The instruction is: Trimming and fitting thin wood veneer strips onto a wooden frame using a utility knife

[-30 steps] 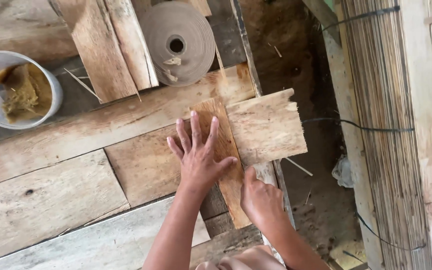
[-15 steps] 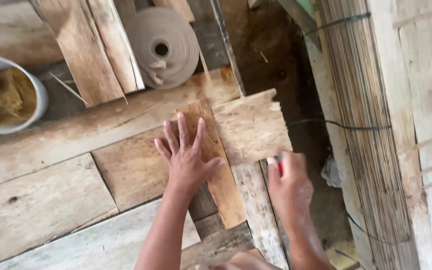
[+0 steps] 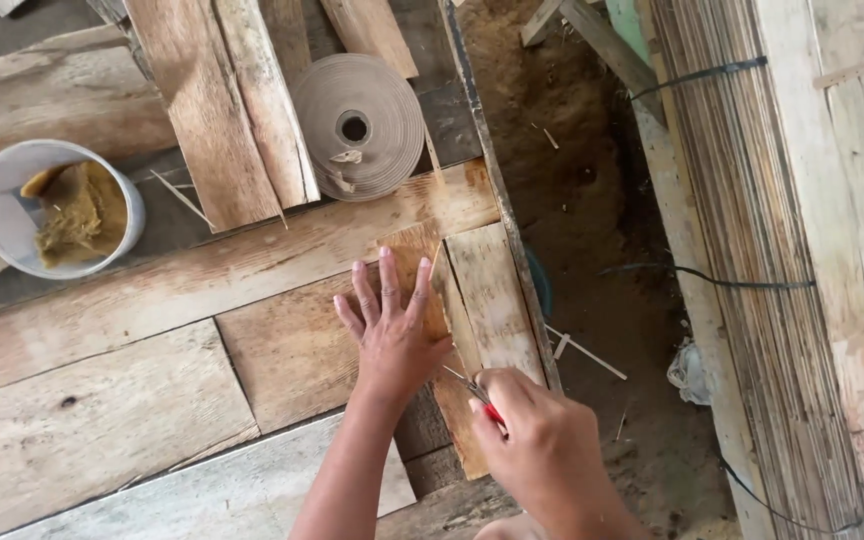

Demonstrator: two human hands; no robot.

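Observation:
My left hand (image 3: 392, 330) lies flat, fingers spread, on a thin brown veneer strip (image 3: 430, 300) that rests on the wooden boards. Beside the strip on the right lies a paler veneer piece (image 3: 495, 300). My right hand (image 3: 542, 450) is closed around a small tool with a red handle and a metal tip (image 3: 472, 388); the tip points at the strip, just right of my left hand. Most of the tool is hidden inside my fist.
A roll of brown tape-like paper (image 3: 360, 125) lies at the top centre. A white bucket (image 3: 12, 185) holding yellowish paste stands at the left. Loose planks (image 3: 212, 100) lie beside it. Bare earth (image 3: 592, 220) and a tied bundle of thin slats (image 3: 742, 250) are on the right.
My right hand went out to the right and came back holding the red-handled tool. The wide pale veneer piece now lies narrower and straighter beside the strip. My left hand stayed pressed down.

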